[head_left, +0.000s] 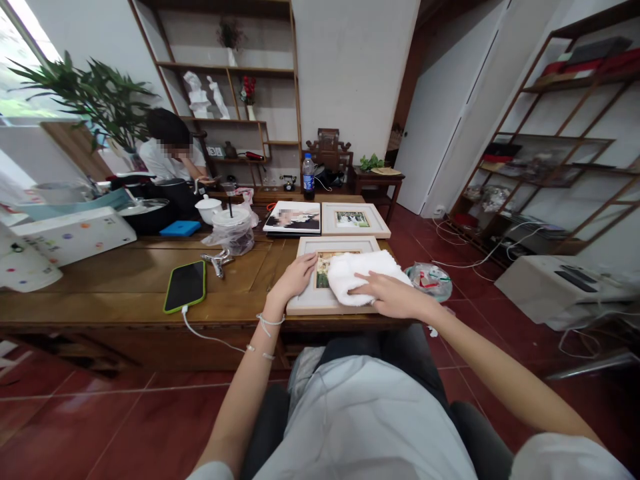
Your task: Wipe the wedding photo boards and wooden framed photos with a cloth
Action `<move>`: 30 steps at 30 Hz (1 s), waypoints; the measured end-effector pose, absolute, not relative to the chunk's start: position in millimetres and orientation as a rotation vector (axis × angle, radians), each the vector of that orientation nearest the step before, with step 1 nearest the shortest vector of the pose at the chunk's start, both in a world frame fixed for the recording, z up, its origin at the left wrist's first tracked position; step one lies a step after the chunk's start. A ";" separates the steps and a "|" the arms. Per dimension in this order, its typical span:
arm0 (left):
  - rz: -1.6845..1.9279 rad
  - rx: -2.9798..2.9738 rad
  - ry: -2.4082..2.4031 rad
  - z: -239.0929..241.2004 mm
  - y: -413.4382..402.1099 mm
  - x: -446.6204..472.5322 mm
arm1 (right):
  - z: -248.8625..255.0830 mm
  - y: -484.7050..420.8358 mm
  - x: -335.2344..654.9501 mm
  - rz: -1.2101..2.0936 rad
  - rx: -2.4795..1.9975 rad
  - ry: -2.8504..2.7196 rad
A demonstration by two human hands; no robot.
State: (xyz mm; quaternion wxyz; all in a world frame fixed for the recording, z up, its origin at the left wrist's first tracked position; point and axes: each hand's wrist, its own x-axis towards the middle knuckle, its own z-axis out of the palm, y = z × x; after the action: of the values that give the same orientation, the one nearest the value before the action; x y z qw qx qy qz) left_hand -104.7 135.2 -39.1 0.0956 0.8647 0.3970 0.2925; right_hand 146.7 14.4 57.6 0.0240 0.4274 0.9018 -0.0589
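Observation:
A light wooden picture frame (320,303) lies flat at the near edge of the wooden table (125,280), right in front of me. My left hand (295,277) rests flat on the frame's left side, fingers stretched out. My right hand (387,293) presses a folded white cloth (363,273) onto the frame's glass, fingers lying flat over the cloth. The cloth covers most of the picture. Behind it lie a second framed picture (355,220) and a dark photo print (293,219).
A phone in a green case (186,285) lies charging to the left, near a metal clip (217,261) and a bagged drink cup (231,230). Another person (170,157) sits at the table's far left. A water bottle (309,177) stands at the back. Shelves line the right wall.

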 end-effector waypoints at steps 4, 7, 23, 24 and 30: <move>0.872 2.534 1.192 -40.0 136.4 -104.6 | 37.7 66.6 162.7 -0.007 1.380 2.858; 0.857 2.536 1.209 -39.8 136.5 -104.4 | 34.6 109.0 171.4 0.148 1.576 2.819; 0.920 2.480 1.214 -40.6 136.4 -101.7 | 66.0 15.3 127.7 0.055 1.290 2.722; 0.927 2.476 1.213 -40.9 136.2 -101.7 | 71.4 5.0 125.3 0.019 1.267 2.729; 0.924 2.493 1.211 -39.3 134.5 -102.7 | 73.5 -11.5 108.9 -0.068 1.169 2.810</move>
State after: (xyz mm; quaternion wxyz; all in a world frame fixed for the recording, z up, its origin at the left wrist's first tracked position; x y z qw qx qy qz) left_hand -102.7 134.5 -39.3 0.1096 0.8482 0.4121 0.3143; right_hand 108.9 -11.5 73.5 0.0487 0.3836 0.9219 -0.0223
